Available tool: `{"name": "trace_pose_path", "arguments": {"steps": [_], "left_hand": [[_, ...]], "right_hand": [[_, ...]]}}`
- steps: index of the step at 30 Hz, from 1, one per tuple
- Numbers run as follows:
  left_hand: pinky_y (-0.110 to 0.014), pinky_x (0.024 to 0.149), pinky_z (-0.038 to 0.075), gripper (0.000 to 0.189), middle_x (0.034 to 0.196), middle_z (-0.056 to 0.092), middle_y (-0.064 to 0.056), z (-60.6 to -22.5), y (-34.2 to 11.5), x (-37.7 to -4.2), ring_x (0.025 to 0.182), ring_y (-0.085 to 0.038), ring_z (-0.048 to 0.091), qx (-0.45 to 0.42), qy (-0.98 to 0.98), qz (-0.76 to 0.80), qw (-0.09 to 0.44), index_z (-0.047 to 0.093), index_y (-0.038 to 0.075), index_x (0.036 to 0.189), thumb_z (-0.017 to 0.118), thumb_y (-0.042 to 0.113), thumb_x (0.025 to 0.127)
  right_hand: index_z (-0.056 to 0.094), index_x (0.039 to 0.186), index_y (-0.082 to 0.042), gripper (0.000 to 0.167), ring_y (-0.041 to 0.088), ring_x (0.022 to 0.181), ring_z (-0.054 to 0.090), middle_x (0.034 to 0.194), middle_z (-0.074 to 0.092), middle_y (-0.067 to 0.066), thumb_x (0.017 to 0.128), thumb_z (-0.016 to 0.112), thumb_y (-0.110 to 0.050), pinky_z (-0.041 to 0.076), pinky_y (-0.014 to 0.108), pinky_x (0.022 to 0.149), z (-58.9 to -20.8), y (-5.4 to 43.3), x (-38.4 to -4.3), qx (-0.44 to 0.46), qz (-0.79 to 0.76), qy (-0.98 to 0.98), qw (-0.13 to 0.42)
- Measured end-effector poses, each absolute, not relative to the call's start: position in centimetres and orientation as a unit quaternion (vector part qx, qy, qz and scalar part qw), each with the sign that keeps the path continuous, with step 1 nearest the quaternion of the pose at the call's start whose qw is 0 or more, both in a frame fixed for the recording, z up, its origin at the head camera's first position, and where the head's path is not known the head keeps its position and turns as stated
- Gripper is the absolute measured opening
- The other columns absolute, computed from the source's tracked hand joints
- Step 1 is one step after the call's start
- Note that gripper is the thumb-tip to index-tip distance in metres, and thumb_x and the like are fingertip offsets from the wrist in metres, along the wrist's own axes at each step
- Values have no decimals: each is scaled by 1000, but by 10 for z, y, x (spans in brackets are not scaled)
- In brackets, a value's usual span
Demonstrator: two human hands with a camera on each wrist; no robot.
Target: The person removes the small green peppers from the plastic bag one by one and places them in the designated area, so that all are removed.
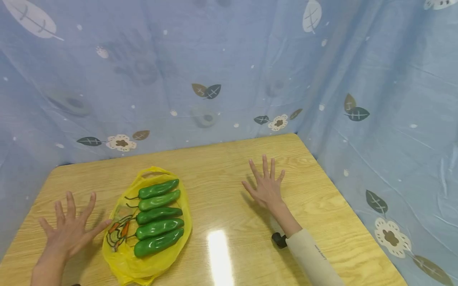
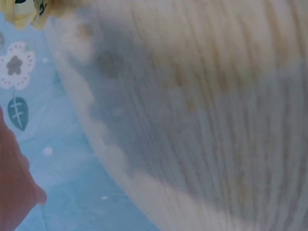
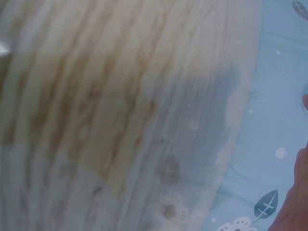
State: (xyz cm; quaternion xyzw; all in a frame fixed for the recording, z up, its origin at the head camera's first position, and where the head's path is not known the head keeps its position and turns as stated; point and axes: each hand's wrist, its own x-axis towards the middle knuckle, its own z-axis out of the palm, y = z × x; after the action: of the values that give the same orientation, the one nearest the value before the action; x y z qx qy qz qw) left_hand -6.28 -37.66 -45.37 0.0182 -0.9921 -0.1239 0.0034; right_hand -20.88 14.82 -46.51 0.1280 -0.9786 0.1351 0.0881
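Note:
Several green chili peppers point(image 1: 157, 228) lie side by side in a row on a yellow plastic bag point(image 1: 143, 264), stems toward the left. Left of the bag my left hand point(image 1: 68, 234) is spread over the table, its thumb tip overlapping the bag's edge in the head view. My right hand point(image 1: 266, 190) is spread too, fingers straight, over the right half of the table, well apart from the peppers. Neither hand holds anything. In the left wrist view a bit of the yellow bag point(image 2: 24, 17) shows at the top corner.
The wooden table point(image 1: 229, 178) has a patterned blue curtain point(image 1: 229, 71) behind it and along its right side. A small black object point(image 1: 279, 240) shows at the right wrist, beside the beige sleeve point(image 1: 311, 258). Printed patterns and orange marks point(image 1: 119, 230) show on the bag.

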Motion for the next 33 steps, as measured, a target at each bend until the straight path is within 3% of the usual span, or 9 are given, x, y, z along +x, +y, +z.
{"name": "trace_pose_path", "arguments": {"steps": [6, 13, 17, 20, 24, 27, 33], "left_hand": [[-84, 79, -22, 98, 142, -43, -18, -456, -376, -63, 126, -58, -31, 13, -994, -111, 8, -13, 24, 152, 53, 61, 89], [-87, 83, -12, 100, 142, -41, -23, -452, -373, -65, 123, -66, -22, 9, -991, -131, -20, -12, 25, 153, 55, 62, 88], [-86, 89, 2, 95, 147, -38, -14, -448, -369, -65, 120, -74, 7, -16, -985, -169, -42, -12, 27, 153, 55, 55, 91], [-84, 83, 24, 93, 151, -34, -5, -447, -365, -65, 115, -73, 24, -40, -978, -198, -51, -11, 29, 153, 58, 48, 93], [-75, 70, 42, 91, 158, -16, -9, -445, -360, -67, 112, -60, 47, -72, -966, -245, -46, -6, 30, 154, 61, 39, 94], [-68, 76, 47, 87, 157, 7, -22, -444, -358, -68, 100, -49, 61, -84, -955, -280, -45, 0, 30, 155, 62, 34, 94], [-51, 73, 58, 77, 140, 37, -37, -446, -355, -71, 88, -40, 67, -108, -946, -303, -47, 22, 20, 154, 66, 29, 92]], "right_hand": [[15, 155, -30, 74, 43, 143, -10, 160, -6, 14, 94, 45, -59, -5, 77, 103, -464, 149, -210, 129, 138, -976, 107], [14, 155, -30, 73, 43, 143, -12, 160, -10, 14, 94, 44, -59, -6, 77, 102, -464, 151, -210, 127, 139, -977, 99], [13, 155, -30, 74, 39, 142, -20, 159, -14, 11, 94, 44, -59, -9, 76, 102, -463, 152, -210, 124, 144, -978, 89], [12, 155, -30, 74, 35, 140, -26, 159, -19, 8, 95, 43, -59, -11, 75, 102, -463, 152, -210, 126, 148, -978, 79], [13, 155, -28, 74, 35, 140, -26, 158, -21, 7, 95, 44, -57, -11, 76, 102, -462, 150, -208, 132, 159, -976, 74], [14, 155, -26, 74, 39, 141, -22, 158, -19, 9, 95, 45, -57, -8, 78, 101, -461, 147, -206, 140, 166, -974, 71], [11, 156, -26, 73, 47, 141, -14, 158, -16, 13, 96, 42, -56, 1, 81, 100, -458, 141, -199, 156, 183, -969, 60]]}}
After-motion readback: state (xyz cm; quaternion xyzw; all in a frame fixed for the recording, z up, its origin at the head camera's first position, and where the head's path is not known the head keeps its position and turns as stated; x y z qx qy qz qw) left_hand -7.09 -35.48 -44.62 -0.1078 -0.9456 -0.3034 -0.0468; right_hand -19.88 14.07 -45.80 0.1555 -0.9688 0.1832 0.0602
